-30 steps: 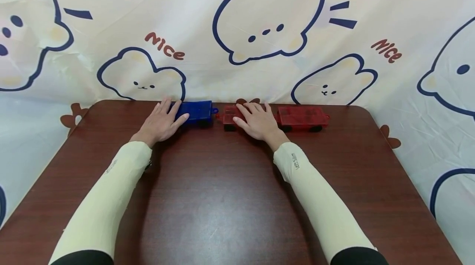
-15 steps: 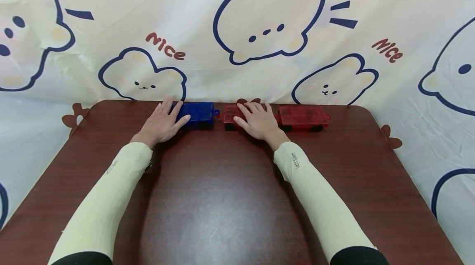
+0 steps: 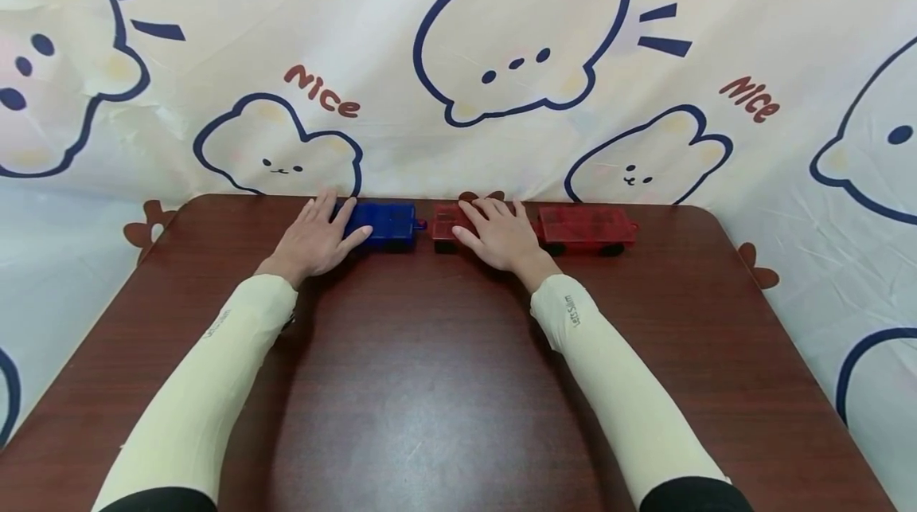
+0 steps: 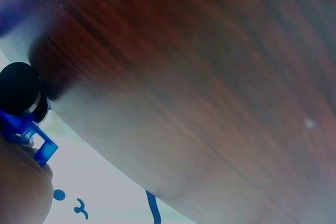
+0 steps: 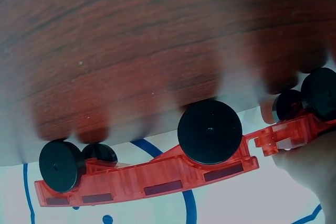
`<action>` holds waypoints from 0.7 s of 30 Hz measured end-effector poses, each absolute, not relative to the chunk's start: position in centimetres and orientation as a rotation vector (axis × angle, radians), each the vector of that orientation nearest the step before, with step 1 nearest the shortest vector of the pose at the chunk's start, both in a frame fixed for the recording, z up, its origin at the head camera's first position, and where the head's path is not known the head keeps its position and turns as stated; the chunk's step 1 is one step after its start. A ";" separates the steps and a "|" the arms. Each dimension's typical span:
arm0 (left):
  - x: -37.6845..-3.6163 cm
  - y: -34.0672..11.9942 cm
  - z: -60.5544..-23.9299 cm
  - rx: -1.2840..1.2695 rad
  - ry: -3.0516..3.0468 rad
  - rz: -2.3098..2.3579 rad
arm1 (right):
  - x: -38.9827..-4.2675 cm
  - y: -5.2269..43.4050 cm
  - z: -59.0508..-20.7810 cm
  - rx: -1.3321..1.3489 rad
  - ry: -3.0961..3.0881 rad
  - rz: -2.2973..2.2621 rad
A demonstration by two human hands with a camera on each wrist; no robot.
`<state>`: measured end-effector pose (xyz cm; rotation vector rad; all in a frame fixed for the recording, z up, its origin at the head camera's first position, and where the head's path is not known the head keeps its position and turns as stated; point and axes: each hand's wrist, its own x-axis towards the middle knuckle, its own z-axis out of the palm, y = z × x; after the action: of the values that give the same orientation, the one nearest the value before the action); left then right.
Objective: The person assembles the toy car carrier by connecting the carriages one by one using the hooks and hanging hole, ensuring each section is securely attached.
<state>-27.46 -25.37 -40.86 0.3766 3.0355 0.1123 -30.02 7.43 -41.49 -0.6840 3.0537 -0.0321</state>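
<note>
Cartoon-bear cloth backs the brown table (image 3: 430,384). Left hand (image 3: 315,240), fingers spread flat on the blue wheeled cart (image 3: 387,224), has slid it closer to the red cart (image 3: 446,224) under the flat right hand (image 3: 501,237); their couplers nearly meet. Another red cart (image 3: 586,227) trails right.

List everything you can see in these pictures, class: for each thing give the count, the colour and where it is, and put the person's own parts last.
blue wagon: 1, translucent blue with black wheels, far edge of table, left of centre.
red wagons: 2, translucent red with black wheels, in line to the right of the blue one; the nearer is partly covered.
table: 1, dark red-brown wood grain.
backdrop cloth: 1, cream with navy cartoon animals, behind table.
left hand: 1, cream sleeve, straight fingers on blue wagon.
right hand: 1, cream sleeve, flat on nearer red wagon.
</note>
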 end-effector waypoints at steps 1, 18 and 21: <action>-27.5 -25.3 -40.8 0.378 3.034 0.111 | -30.0 7.5 -41.5 -0.684 3.056 -0.033; -27.4 -25.2 -40.7 0.418 3.073 0.098 | -29.7 7.7 -41.0 -0.692 3.048 -0.145; -27.5 -24.9 -40.5 0.441 3.089 0.091 | -29.6 7.8 -40.7 -0.691 3.060 -0.165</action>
<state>-27.46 -24.85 -40.46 0.4409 3.0895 0.0909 -29.59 7.78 -40.70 -0.6909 3.0599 -0.1654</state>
